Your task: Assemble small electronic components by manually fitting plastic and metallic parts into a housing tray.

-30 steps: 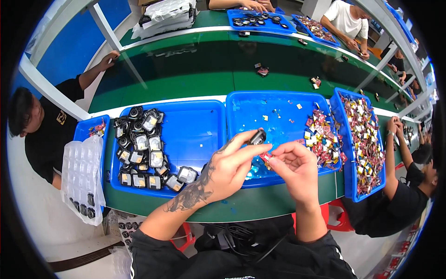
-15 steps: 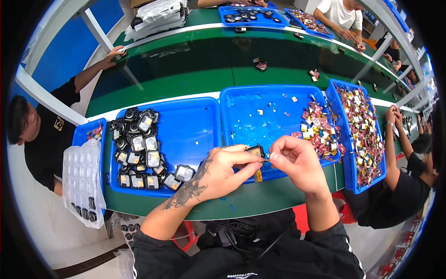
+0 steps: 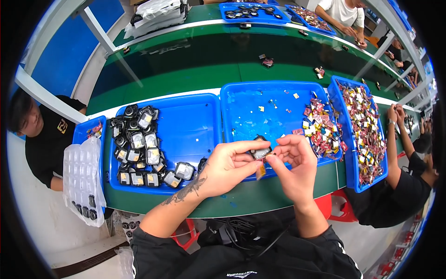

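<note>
Above the front edge of two blue trays, my left hand (image 3: 226,166) grips a small black device housing (image 3: 261,151) with a pale face. An amber strip (image 3: 260,172) dangles beneath it. My right hand (image 3: 296,169) meets it from the right, thumb and fingers pinched at the housing's edge; what lies between those fingertips is too small to make out. Similar black housings (image 3: 137,139) with pale faces are heaped in the left tray (image 3: 204,121). In the right tray (image 3: 237,88) lies a pile of small red boards with white and yellow parts (image 3: 320,128).
A narrow blue bin (image 3: 355,179) full of similar boards stands at the right. Clear plastic moulded trays (image 3: 82,179) lie at the left, beside a seated person (image 3: 51,135). Across the green conveyor belt (image 3: 186,69) are more trays and workers. Metal posts (image 3: 97,30) frame the bench.
The housing has tilted so its pale face shows more, and my right hand has shifted with fingers spread further. The person at left has drawn an arm back from the belt.
</note>
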A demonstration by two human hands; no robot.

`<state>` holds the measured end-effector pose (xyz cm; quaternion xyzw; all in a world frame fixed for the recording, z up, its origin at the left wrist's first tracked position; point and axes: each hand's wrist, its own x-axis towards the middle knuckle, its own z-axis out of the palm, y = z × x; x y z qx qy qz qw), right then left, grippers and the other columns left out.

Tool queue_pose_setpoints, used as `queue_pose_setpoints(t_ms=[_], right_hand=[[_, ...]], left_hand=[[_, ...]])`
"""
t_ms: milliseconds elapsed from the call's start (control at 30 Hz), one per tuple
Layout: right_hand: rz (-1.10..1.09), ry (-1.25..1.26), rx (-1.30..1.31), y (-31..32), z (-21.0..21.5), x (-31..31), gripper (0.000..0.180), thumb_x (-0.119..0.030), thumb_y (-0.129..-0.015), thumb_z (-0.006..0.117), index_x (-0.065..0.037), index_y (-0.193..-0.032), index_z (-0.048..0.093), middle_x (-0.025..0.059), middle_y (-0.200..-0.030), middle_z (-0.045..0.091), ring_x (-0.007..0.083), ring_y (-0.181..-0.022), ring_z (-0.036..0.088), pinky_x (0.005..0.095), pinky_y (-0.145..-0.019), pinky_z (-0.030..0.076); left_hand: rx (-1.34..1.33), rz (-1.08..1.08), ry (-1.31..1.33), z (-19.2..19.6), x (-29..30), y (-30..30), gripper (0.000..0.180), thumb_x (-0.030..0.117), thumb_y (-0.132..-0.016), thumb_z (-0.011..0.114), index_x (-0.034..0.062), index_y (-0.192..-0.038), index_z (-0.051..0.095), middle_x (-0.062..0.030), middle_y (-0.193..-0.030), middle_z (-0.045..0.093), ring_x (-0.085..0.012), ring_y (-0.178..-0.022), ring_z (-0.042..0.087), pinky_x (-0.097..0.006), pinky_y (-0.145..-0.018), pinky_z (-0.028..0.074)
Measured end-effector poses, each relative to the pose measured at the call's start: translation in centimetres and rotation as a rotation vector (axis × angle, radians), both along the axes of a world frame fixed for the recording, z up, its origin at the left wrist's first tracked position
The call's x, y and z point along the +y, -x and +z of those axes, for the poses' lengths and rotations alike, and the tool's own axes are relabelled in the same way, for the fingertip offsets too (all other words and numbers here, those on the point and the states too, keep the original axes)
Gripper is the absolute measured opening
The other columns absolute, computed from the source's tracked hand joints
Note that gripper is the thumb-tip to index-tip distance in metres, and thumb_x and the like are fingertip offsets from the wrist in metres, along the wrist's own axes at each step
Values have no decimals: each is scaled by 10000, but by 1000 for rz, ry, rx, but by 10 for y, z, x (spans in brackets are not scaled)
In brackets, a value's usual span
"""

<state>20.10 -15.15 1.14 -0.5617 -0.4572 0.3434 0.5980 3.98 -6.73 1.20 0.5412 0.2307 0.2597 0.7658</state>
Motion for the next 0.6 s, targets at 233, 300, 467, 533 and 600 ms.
queue_pose_setpoints(t_ms=[233,300,467,533,600], right_hand=[[-106,-111,-162,3,-11,3,292,85,-795,715,11,-1010,532,64,-863,603,79,-751,591,198,-648,483],[-123,-125,-152,4,-13,2,281,84,-796,713,5,-994,529,66,-863,604,76,-731,579,195,-641,476],[-190,-167,-134,9,-20,3,255,73,-798,716,-3,-953,529,66,-862,604,67,-696,555,193,-617,461],[-226,-225,-278,8,-23,3,246,54,-797,727,-1,-944,537,64,-861,606,69,-698,554,199,-614,466],[-222,-203,-251,12,-25,4,244,48,-797,731,0,-943,542,58,-857,602,70,-696,554,201,-613,468]], left_hand=[[25,22,-82,-2,-3,-2,386,-58,-886,608,-49,-1270,564,-153,-1256,604,-166,-1044,635,-277,-870,542],[-2,38,-40,0,-4,-2,380,-60,-887,606,-37,-1264,571,-138,-1258,603,-150,-1032,635,-267,-865,541],[31,47,-60,-2,-5,-3,372,-58,-892,597,-30,-1263,574,-130,-1261,598,-142,-1027,631,-263,-861,538],[38,45,-83,-2,-6,-4,379,-58,-895,592,-30,-1272,567,-129,-1260,598,-143,-1035,627,-265,-860,537],[8,102,-175,-3,-7,-5,400,-62,-897,581,-21,-1294,547,-140,-1243,603,-147,-1062,616,-269,-860,537]])
